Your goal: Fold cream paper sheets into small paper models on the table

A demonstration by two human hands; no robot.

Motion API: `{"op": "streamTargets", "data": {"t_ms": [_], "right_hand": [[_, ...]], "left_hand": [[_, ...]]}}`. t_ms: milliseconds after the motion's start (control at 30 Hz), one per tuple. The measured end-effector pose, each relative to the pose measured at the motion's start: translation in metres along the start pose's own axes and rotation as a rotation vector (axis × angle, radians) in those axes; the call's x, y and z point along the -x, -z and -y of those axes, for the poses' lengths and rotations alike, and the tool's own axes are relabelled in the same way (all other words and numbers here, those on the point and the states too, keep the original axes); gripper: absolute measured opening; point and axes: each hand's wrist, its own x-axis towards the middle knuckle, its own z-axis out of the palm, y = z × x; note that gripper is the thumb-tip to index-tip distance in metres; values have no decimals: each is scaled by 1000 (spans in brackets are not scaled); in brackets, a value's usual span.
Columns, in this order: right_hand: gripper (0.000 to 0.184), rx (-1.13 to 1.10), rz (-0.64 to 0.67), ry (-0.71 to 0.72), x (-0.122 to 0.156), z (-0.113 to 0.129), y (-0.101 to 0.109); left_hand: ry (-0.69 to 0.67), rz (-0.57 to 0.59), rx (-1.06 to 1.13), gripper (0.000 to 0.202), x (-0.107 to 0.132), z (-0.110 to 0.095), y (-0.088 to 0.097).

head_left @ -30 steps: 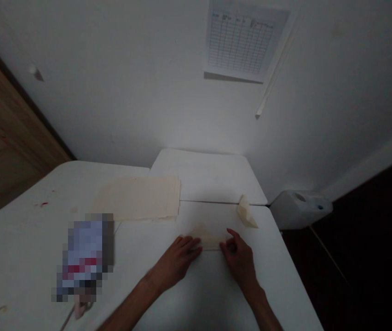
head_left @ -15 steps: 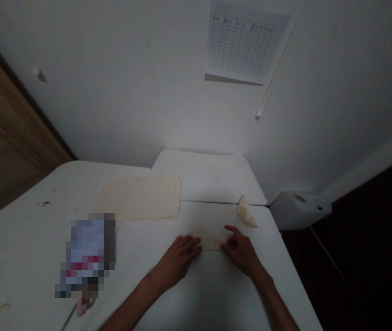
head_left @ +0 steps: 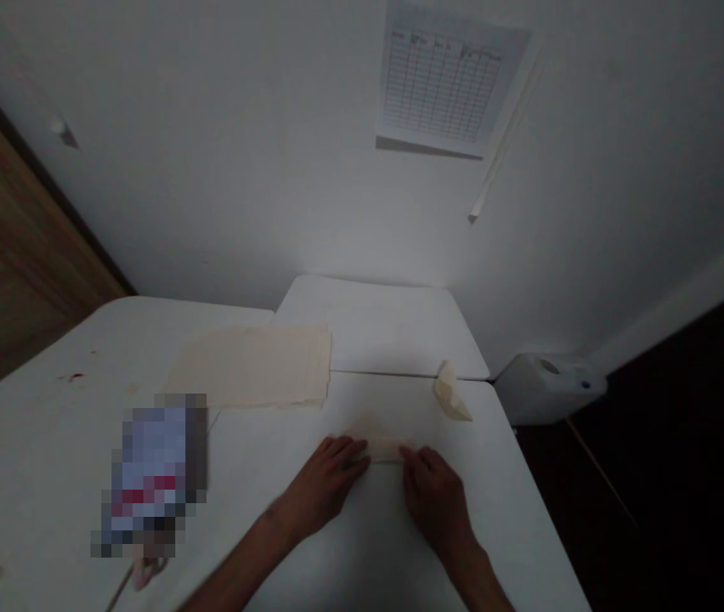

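Observation:
A folded piece of cream paper (head_left: 385, 450) lies on the white table with a peak pointing away from me and a straight fold along its near side. My left hand (head_left: 331, 476) grips its left end, fingers on top and thumb at the near edge. At the right end, my right hand (head_left: 433, 489) is closed, its index finger and thumb tips on the paper's corner. Its other fingers are curled in. Beyond my right hand stands a folded paper boat (head_left: 450, 394) of the same cream colour.
A stack of cream paper sheets (head_left: 253, 365) lies at the back left. Nearer on the left is a blurred-out packet (head_left: 149, 467). A printed chart (head_left: 442, 85) hangs on the wall. To the right of the table sits a white plastic container (head_left: 544, 387).
My right index finger, raised before, has come down onto the paper's right end, and that hand has turned and shifted slightly left. My left hand stays at the left end.

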Motion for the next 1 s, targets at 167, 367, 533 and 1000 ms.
{"op": "streamTargets", "data": {"t_ms": [167, 367, 533, 1000], "right_hand": [[42, 66, 111, 36, 5, 33, -11], [46, 131, 158, -19, 6, 45, -12], [41, 150, 107, -93, 14, 49, -16], [33, 304, 119, -198, 26, 30, -3]], "left_hand": [[12, 39, -17, 44, 0, -1, 1], [30, 66, -37, 53, 2, -1, -1], [32, 46, -25, 43, 2, -1, -2], [33, 46, -51, 42, 4, 0, -5]]}}
